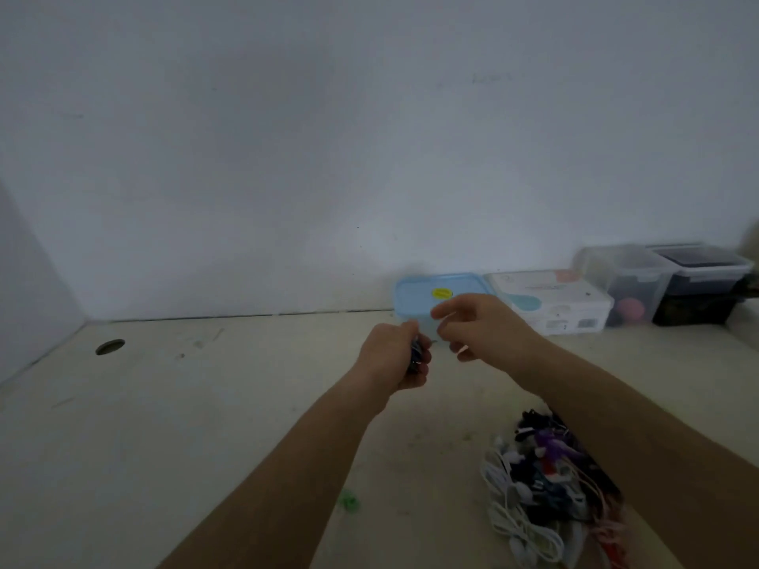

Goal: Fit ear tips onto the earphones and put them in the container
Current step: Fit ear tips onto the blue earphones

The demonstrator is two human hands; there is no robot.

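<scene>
Left hand [390, 359] gripping earphones [417, 357], container [415, 295] (blue-lidded) — behind

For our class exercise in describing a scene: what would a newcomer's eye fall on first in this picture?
First, the two hands meeting mid-frame above the table: the left hand holds a dark earphone, with the right hand close beside it. Next comes the tangled pile of earphones at the lower right. Last is the blue-lidded container against the wall, just behind the hands.
</scene>
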